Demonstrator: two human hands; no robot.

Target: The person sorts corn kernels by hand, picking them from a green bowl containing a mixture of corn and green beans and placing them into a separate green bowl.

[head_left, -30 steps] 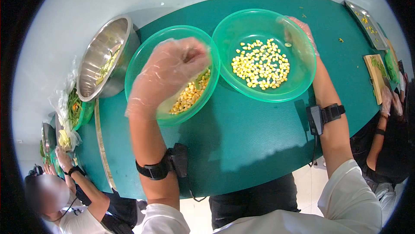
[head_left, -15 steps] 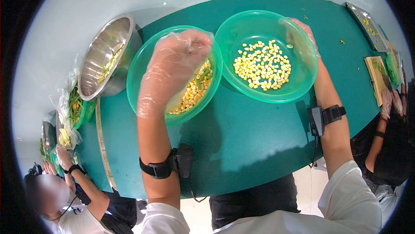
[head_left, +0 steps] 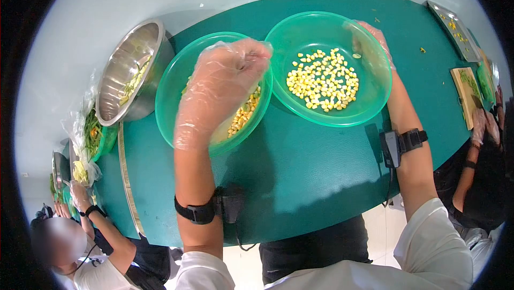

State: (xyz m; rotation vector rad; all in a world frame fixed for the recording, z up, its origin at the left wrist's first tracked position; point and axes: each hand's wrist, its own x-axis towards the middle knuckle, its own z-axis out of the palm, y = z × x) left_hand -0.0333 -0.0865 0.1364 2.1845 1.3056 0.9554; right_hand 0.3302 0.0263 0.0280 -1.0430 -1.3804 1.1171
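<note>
My left hand point(head_left: 222, 86), in a clear plastic glove, is over the left green basin point(head_left: 167, 129), its fingers pressed together near the rim; what they hold, if anything, is hidden. Corn kernels point(head_left: 243, 117) and a few green pieces show in that basin, partly behind my hand. The right green basin point(head_left: 300, 25) has pale yellow kernels point(head_left: 324, 84) spread over its bottom. At its right rim is my gloved right hand point(head_left: 375, 41), gripping the edge, with fingers inside the wall.
A tilted steel bowl point(head_left: 107, 76) with green pieces stands at the left, near bagged greens point(head_left: 92, 132). On the right are a metal tray point(head_left: 452, 30) and a cutting board point(head_left: 465, 94) by a co-worker's hands point(head_left: 484, 124). Another person sits lower left.
My left hand has moved slightly right, toward the right basin, over the left basin's rim. The right basin has shifted slightly left with my right hand still on its rim.
</note>
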